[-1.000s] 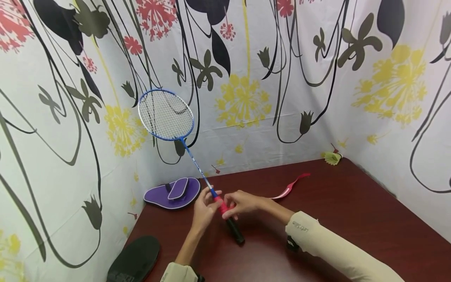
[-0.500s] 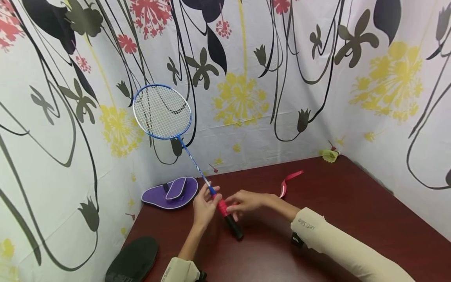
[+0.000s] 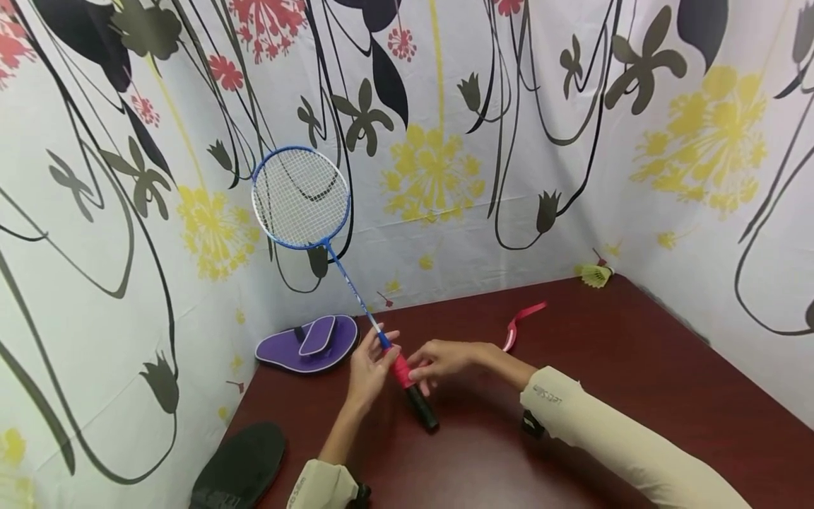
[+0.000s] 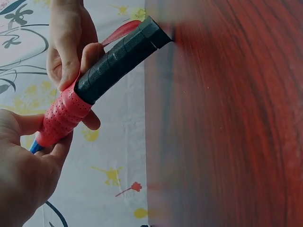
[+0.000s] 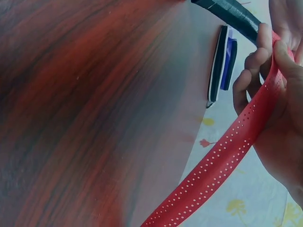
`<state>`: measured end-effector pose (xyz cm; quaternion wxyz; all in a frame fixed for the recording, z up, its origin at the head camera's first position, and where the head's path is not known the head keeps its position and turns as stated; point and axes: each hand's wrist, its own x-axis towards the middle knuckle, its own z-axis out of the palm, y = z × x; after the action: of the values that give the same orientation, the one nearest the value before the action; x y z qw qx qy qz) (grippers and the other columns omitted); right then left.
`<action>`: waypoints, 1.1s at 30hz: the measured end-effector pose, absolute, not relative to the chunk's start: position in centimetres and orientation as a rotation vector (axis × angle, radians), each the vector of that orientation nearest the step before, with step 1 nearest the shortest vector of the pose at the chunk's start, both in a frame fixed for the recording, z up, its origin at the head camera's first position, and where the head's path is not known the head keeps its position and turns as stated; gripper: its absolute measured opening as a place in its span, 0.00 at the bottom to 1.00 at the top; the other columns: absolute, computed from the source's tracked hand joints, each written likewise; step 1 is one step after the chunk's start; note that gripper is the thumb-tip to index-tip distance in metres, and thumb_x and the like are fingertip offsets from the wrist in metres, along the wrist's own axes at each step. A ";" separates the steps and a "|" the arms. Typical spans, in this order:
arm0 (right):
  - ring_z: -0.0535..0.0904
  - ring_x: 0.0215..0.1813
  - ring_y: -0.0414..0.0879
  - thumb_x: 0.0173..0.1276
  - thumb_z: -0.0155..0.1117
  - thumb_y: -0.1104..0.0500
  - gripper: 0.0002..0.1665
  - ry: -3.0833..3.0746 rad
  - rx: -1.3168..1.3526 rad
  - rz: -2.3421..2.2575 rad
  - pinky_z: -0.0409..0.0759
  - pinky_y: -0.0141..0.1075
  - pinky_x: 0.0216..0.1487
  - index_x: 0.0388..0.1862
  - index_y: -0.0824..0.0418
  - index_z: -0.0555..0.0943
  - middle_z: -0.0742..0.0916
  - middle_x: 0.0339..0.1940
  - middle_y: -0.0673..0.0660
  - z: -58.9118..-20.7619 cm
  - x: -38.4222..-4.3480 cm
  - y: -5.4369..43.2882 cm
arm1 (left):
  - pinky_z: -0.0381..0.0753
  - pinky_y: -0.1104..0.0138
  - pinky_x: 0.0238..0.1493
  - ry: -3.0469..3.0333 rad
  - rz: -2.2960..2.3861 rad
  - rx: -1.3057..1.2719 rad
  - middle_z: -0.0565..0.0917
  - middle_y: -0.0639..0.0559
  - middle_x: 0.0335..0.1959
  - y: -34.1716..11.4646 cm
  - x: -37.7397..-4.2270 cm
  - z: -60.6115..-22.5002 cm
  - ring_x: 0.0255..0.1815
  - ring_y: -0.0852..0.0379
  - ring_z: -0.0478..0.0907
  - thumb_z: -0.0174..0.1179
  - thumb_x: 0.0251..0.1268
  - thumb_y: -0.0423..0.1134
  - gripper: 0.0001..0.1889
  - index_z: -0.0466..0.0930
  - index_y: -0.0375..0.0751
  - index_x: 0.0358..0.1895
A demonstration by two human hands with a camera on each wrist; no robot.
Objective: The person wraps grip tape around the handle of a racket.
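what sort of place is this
Probably an indoor corner set up as a makeshift workspace: a reddish-brown table, a floral-printed backdrop behind and beside it, and a badminton racket being handled there.

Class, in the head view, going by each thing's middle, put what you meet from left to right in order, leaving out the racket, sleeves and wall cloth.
Black paddle → purple case → left hand → right hand → red tape's loose end → yellow shuttlecock.

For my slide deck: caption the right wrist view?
The right hand pinches perforated red tape near the black handle.
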<state>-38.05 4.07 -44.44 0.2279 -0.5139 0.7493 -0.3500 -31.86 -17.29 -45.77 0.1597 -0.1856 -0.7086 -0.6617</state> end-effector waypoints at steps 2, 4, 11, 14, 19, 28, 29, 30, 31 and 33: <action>0.86 0.37 0.68 0.84 0.56 0.53 0.11 2.051 -1.412 -0.960 0.86 0.43 0.38 0.52 0.54 0.83 0.91 0.29 0.54 -44.4 -38.0 4.0 | 0.81 0.65 0.61 -2.036 -1.908 -0.548 0.82 0.30 0.61 -17.3 -31.8 -45.8 0.57 0.33 0.83 0.61 0.71 0.21 0.31 0.64 0.31 0.75; 0.85 0.36 0.65 0.83 0.56 0.52 0.10 2.062 -1.403 -0.960 0.86 0.43 0.38 0.50 0.53 0.82 0.91 0.28 0.52 -44.3 -38.0 3.9 | 0.80 0.67 0.62 -2.043 -1.905 -0.567 0.81 0.31 0.63 -17.3 -31.8 -45.7 0.56 0.34 0.83 0.59 0.71 0.21 0.31 0.63 0.32 0.76; 0.87 0.39 0.67 0.81 0.60 0.51 0.10 2.084 -1.287 -1.004 0.85 0.58 0.47 0.52 0.54 0.81 0.91 0.26 0.56 -43.8 -38.1 3.5 | 0.80 0.73 0.51 -2.117 -1.730 -0.580 0.84 0.39 0.62 -17.7 -32.0 -45.3 0.53 0.42 0.84 0.61 0.70 0.22 0.32 0.63 0.37 0.74; 0.87 0.39 0.69 0.79 0.63 0.50 0.11 2.084 -1.253 -1.020 0.85 0.60 0.48 0.51 0.55 0.81 0.90 0.25 0.56 -44.0 -38.1 3.5 | 0.81 0.72 0.50 -2.115 -1.724 -0.578 0.84 0.37 0.62 -17.7 -32.0 -45.5 0.52 0.42 0.85 0.62 0.69 0.22 0.31 0.64 0.35 0.73; 0.87 0.38 0.68 0.76 0.67 0.47 0.13 2.108 -1.233 -1.020 0.85 0.60 0.46 0.47 0.55 0.80 0.90 0.24 0.53 -44.5 -38.0 3.2 | 0.83 0.65 0.55 -2.119 -1.713 -0.509 0.83 0.36 0.61 -17.5 -31.7 -45.7 0.58 0.41 0.82 0.61 0.67 0.19 0.30 0.66 0.34 0.71; 0.89 0.30 0.60 0.68 0.74 0.42 0.17 2.256 -1.328 -1.000 0.83 0.35 0.29 0.36 0.52 0.81 0.89 0.21 0.51 -44.7 -38.4 3.0 | 0.86 0.56 0.47 -2.064 -1.699 -0.414 0.86 0.32 0.50 -15.7 -30.4 -43.9 0.51 0.34 0.84 0.69 0.60 0.20 0.31 0.68 0.26 0.66; 0.89 0.30 0.59 0.67 0.75 0.41 0.18 2.271 -1.337 -1.002 0.81 0.33 0.28 0.36 0.52 0.81 0.88 0.21 0.51 -44.8 -38.4 3.0 | 0.86 0.59 0.46 -2.057 -1.704 -0.413 0.86 0.31 0.49 -15.4 -30.1 -43.5 0.50 0.33 0.85 0.70 0.60 0.20 0.30 0.68 0.25 0.65; 0.88 0.29 0.58 0.67 0.75 0.41 0.18 2.284 -1.347 -1.003 0.80 0.31 0.28 0.36 0.51 0.81 0.88 0.21 0.50 -44.8 -38.5 2.9 | 0.86 0.61 0.45 -2.047 -1.703 -0.417 0.86 0.31 0.48 -15.2 -29.8 -43.1 0.49 0.32 0.85 0.70 0.59 0.20 0.30 0.68 0.25 0.64; 0.88 0.29 0.56 0.66 0.75 0.40 0.18 2.303 -1.356 -0.999 0.78 0.30 0.28 0.36 0.51 0.81 0.88 0.21 0.50 -44.7 -38.5 2.9 | 0.85 0.62 0.44 -2.037 -1.704 -0.416 0.86 0.31 0.48 -15.1 -29.7 -42.8 0.48 0.32 0.85 0.70 0.59 0.20 0.30 0.69 0.25 0.64; 0.88 0.28 0.54 0.66 0.75 0.38 0.19 2.341 -1.368 -0.983 0.77 0.29 0.27 0.36 0.50 0.81 0.87 0.20 0.49 -44.6 -38.6 2.9 | 0.85 0.63 0.43 -2.020 -1.699 -0.414 0.86 0.31 0.47 -14.8 -29.5 -42.3 0.48 0.32 0.85 0.71 0.59 0.21 0.29 0.69 0.26 0.63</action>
<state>-38.62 2.94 -44.57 0.1286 -0.4703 0.8050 -0.3379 -29.54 -14.82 -42.33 0.2328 -0.1507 -0.7352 -0.6185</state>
